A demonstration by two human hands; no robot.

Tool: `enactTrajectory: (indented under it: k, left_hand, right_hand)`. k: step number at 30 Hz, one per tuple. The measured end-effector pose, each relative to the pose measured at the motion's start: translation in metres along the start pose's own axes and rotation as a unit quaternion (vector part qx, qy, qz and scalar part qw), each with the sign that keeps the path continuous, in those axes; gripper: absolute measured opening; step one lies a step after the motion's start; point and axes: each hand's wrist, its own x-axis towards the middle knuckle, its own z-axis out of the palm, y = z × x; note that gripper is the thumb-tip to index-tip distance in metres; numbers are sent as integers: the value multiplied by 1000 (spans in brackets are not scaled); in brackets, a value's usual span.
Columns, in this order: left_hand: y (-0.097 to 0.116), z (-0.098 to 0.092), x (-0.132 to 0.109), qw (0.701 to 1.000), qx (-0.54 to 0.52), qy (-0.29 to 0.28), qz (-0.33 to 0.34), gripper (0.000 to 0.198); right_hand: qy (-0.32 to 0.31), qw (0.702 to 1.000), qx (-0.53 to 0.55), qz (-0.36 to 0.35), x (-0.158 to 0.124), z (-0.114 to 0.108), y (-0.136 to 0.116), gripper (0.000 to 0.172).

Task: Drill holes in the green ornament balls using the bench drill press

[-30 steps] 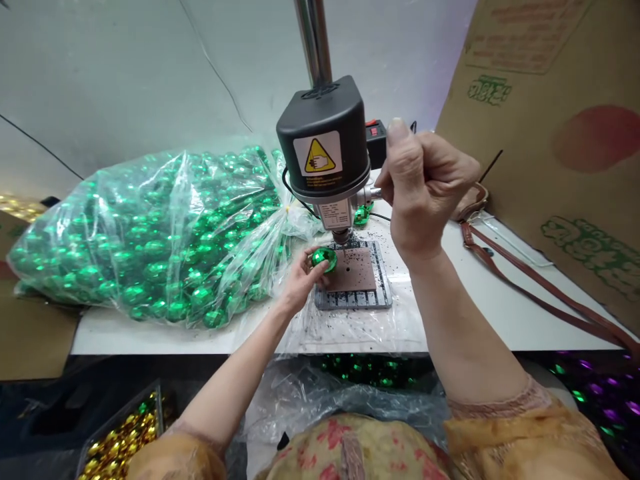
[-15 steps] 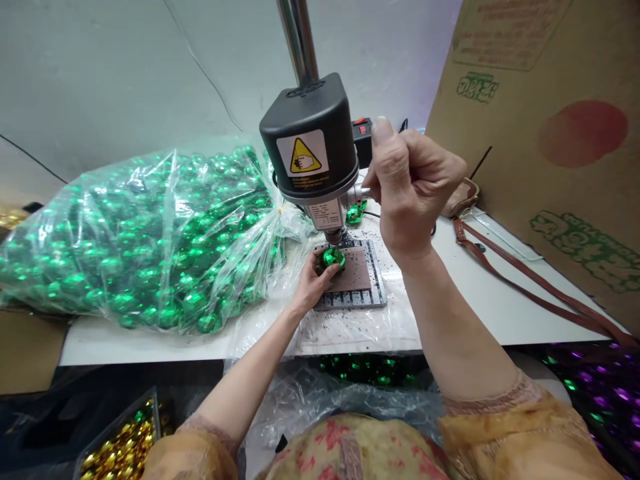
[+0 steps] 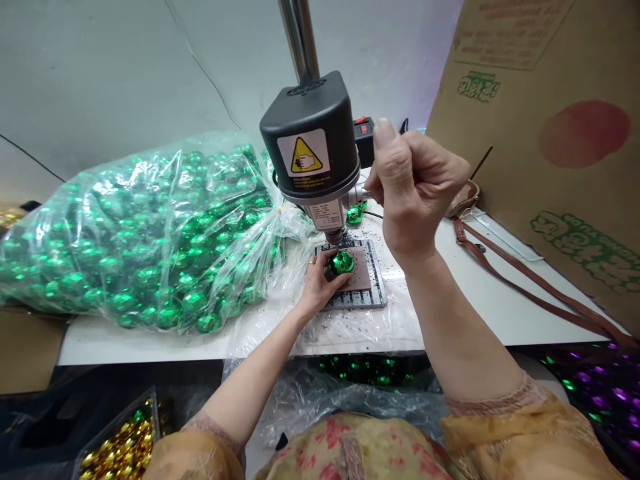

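A small black drill press (image 3: 310, 143) with a yellow warning label stands over a slotted metal base (image 3: 377, 287). On that base lies a brown board (image 3: 361, 270) strewn with dark chips. My left hand (image 3: 319, 283) holds a shiny green faceted ball (image 3: 343, 262) between thumb and fingers, on the board just below and in front of the chuck (image 3: 334, 236). At the right side of the press, my right hand (image 3: 413, 187) is closed around its lever, which is mostly hidden by the fingers.
A big clear bag of green balls (image 3: 150, 240) fills the table's left side. Behind the press sits another green ball (image 3: 356, 213). To the right are a brown strap (image 3: 530, 293) and a cardboard box (image 3: 540, 147). Gold balls (image 3: 123, 443) lie in a container at lower left.
The green ball in my left hand has shifted slightly right and toward me, and its visible side has turned. My right hand has barely moved.
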Motion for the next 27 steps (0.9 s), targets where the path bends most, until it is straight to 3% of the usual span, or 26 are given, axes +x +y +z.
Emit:
enactTrajectory:
  k: [6, 27]
  left_hand:
    - [1, 2, -1, 1000, -5, 8, -2, 55]
    - [11, 1, -3, 1000, 6, 8, -10, 50]
  right_hand:
    - [25, 999, -15, -23, -11, -3, 3, 46]
    - [21, 988, 49, -145, -35, -13, 28, 50]
